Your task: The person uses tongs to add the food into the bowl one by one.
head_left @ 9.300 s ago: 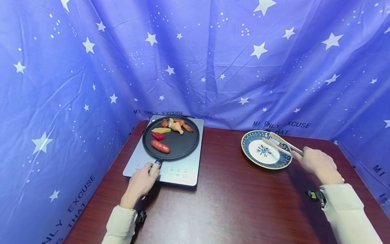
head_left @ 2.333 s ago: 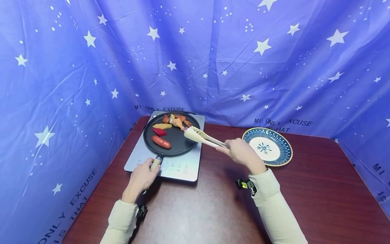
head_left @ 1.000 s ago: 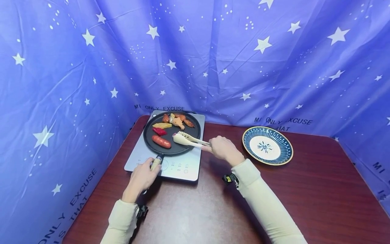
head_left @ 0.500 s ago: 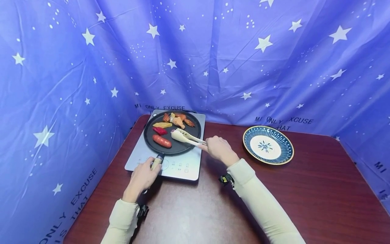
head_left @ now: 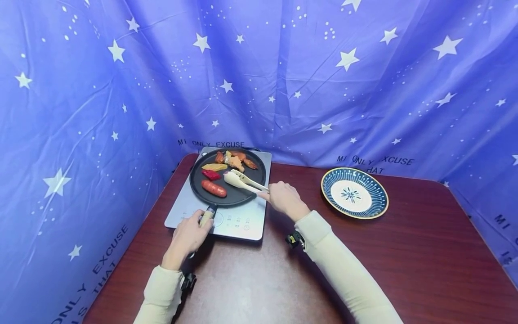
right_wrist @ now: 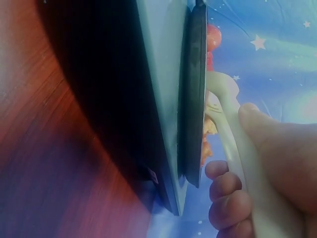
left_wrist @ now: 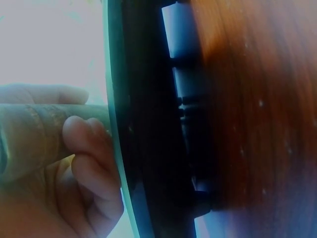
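Note:
My left hand [head_left: 190,234] grips the wooden-looking handle [head_left: 207,217] of a flat black frying pan [head_left: 236,197]; the left wrist view has its fingers curled round that handle [left_wrist: 32,134]. In my right hand [head_left: 286,199] is a pair of cream tongs [head_left: 239,181], their heads low over the middle of the pan. Thumb and fingers wrap the tongs [right_wrist: 237,134] in the right wrist view. A small purplish bit shows at the tongs' tips, mostly hidden. Left of them lie a sausage [head_left: 213,188], a red piece [head_left: 211,174] and a yellow strip [head_left: 214,167].
Several fried-looking food pieces [head_left: 236,162] sit at the pan's far side. Beneath the pan is a silver induction cooker [head_left: 238,229]. A blue-patterned plate [head_left: 350,194] with no food on it stands to the right on the brown table [head_left: 404,252]. A starry blue curtain [head_left: 307,130] hangs behind.
The right hand has carried the tongs from the plate leftward to the pan, and the piece on the plate is gone from it. The left hand keeps its grip on the handle.

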Action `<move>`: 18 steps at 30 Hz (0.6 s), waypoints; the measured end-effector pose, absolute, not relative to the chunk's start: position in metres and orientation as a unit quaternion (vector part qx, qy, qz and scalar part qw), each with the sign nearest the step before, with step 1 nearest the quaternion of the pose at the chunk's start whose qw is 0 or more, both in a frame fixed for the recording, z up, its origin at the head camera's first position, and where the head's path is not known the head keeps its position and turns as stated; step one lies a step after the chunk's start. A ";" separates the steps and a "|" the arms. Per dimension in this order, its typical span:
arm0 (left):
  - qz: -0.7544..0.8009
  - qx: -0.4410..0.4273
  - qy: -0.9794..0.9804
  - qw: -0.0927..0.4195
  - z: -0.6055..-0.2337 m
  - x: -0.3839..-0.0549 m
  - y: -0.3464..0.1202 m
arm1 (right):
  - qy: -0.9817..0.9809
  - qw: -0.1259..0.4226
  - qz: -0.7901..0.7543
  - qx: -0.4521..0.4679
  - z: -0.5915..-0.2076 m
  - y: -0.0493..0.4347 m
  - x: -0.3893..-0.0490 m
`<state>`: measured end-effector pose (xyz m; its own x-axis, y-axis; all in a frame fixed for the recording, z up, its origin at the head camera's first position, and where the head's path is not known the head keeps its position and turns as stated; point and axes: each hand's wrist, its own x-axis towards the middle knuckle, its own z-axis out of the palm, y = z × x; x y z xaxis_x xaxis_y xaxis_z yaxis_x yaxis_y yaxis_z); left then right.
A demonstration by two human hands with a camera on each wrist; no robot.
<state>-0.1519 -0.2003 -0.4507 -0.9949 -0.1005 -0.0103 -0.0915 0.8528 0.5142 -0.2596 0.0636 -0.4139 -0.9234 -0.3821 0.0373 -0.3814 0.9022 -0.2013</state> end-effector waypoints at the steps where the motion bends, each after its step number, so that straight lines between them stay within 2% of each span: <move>1: -0.267 0.050 -0.962 0.008 -0.451 -0.152 -0.201 | 0.976 0.002 -0.101 -0.192 -0.414 0.062 -0.260; 18: -0.274 0.050 -0.960 0.004 -0.451 -0.151 -0.200 | 0.981 0.006 -0.098 -0.169 -0.414 0.049 -0.262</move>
<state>-0.1513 -0.1997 -0.4510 -0.9949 -0.0986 -0.0208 -0.0947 0.8443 0.5274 -0.2624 0.0494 -0.4143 -0.9426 -0.3333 0.0218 -0.3310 0.9233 -0.1948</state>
